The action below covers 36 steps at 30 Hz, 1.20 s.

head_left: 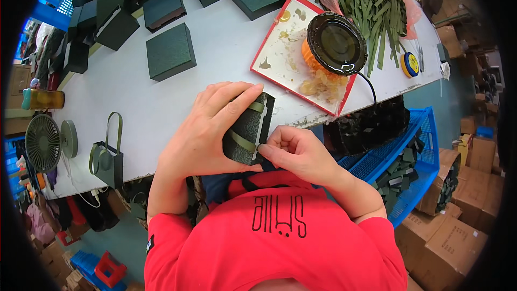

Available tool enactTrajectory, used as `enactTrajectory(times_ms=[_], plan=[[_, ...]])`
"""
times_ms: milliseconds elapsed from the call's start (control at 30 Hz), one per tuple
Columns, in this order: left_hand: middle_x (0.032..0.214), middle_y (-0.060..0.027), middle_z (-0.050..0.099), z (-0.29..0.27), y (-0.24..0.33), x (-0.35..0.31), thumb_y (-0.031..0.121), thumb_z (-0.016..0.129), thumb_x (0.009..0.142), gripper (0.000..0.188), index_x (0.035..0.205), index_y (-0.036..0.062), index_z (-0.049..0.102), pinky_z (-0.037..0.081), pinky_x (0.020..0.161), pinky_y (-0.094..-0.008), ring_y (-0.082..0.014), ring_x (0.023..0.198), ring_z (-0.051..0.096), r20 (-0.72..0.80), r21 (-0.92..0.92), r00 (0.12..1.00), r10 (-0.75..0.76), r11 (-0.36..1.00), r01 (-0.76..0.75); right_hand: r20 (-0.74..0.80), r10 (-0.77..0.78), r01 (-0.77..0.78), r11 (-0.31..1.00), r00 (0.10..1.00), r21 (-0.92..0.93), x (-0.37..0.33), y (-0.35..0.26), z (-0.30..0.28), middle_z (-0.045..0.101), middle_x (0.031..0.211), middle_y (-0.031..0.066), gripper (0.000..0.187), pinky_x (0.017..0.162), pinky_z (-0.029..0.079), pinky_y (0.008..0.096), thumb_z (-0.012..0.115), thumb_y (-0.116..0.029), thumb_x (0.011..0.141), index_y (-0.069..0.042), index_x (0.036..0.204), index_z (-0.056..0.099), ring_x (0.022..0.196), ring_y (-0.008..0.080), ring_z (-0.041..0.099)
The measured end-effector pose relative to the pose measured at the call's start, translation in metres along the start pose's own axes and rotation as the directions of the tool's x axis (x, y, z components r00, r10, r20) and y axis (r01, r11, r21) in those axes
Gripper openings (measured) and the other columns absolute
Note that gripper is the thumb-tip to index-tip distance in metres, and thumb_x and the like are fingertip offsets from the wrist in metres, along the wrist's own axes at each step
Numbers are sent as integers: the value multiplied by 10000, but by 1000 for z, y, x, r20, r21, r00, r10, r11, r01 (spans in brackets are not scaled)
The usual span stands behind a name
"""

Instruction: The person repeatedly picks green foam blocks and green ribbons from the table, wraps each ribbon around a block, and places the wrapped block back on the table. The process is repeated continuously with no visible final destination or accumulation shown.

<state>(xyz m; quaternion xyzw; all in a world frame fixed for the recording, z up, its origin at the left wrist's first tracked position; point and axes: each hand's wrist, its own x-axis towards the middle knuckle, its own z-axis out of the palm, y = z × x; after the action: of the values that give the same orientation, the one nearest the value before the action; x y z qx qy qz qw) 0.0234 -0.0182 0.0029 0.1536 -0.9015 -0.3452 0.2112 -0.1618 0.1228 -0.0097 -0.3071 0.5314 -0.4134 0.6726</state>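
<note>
My left hand (202, 134) wraps round a small dark green box (241, 153) at the table's near edge, thumb below and fingers over the top. The box has a patterned face and a pale strip along its open side. Two olive-green ribbon bands cross it; the lower ribbon (243, 141) runs to its right edge. There my right hand (299, 153) is closed, thumb and forefinger pinching at the end of that ribbon. The exact grip is partly hidden by the fingertips.
On the white table (124, 108), a black glue pot (336, 43) stands on a red-edged tray (274, 37), its cord trailing forward. Cut ribbons (371, 11) lie behind it. Dark green boxes (171, 51) fill the back. A small bag (107, 164) and fan (43, 143) are left, a blue crate (425, 156) right.
</note>
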Motion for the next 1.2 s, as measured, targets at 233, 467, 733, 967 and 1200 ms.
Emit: enactTrajectory(times_ms=[233,467,733,967,1200], plan=[[1368,-153,557,0,1,2,332,965,501,1069,1427,11,537,439,1042,-478,-391,1224,523,48,34,998,49,998,-51,27,29,-27,997,999,-77,4,4,-3,570,730,-42,236,582,390,223,675,-174,966,-14,813,594,669,20,480],[1351,-151,565,3,6,5,317,936,520,974,1373,11,579,435,1017,-497,-384,1215,531,70,129,990,122,983,-130,100,111,-87,971,989,-224,11,-1,-7,670,705,66,301,563,459,263,644,-222,952,39,800,643,611,85,591],[1372,-163,556,2,-4,3,322,960,541,1024,1422,14,538,433,1049,-481,-389,1237,522,17,86,999,49,995,-51,52,-54,55,998,997,-29,8,-2,-19,708,896,77,243,735,548,260,679,-168,977,32,1113,654,784,103,661],[1374,-164,548,3,-4,1,314,969,532,1051,1436,16,524,424,1052,-477,-378,1235,527,-143,101,990,17,995,-3,90,-417,426,893,904,-145,-27,11,-23,702,749,105,476,563,458,245,478,-263,1091,14,787,717,551,113,578],[1399,-200,515,9,2,7,378,988,519,1118,1450,-5,503,442,1050,-468,-399,1264,522,-96,60,993,73,996,-68,-86,-82,114,875,993,471,-19,25,-2,738,1085,115,359,552,477,239,548,-196,1077,18,1364,572,595,117,605]])
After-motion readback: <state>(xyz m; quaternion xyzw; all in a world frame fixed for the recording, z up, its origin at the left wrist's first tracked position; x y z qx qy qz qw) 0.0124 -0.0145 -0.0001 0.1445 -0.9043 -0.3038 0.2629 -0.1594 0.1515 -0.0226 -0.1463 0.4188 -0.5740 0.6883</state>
